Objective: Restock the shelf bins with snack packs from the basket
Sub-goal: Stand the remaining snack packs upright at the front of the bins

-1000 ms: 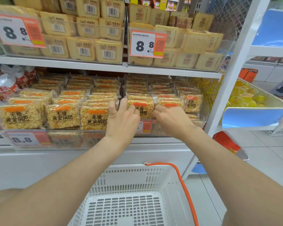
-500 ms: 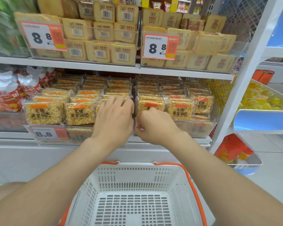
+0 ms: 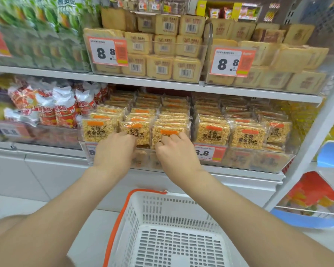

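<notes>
Clear-wrapped golden rice-crisp snack packs with orange labels fill two clear bins on the middle shelf. My left hand (image 3: 114, 153) reaches over the front wall of the left bin (image 3: 143, 160) and its fingertips press the middle front-row pack (image 3: 141, 130). My right hand (image 3: 178, 153) is beside it, fingers touching the face of the neighbouring front pack (image 3: 170, 128). Neither hand lifts a pack. Below my arms stands the white basket (image 3: 181, 197) with an orange handle; no packs show inside it.
The right bin (image 3: 258, 160) holds more of the same packs behind an 8.8 price tag (image 3: 208, 153). Red-and-white bags (image 3: 64, 106) sit to the left. Beige boxed snacks (image 3: 162, 68) fill the upper shelf. A white shelf post (image 3: 305, 149) rises at right.
Both hands have slid left along the front row, from the divider between the bins onto the left bin's packs. The view has swung left as well.
</notes>
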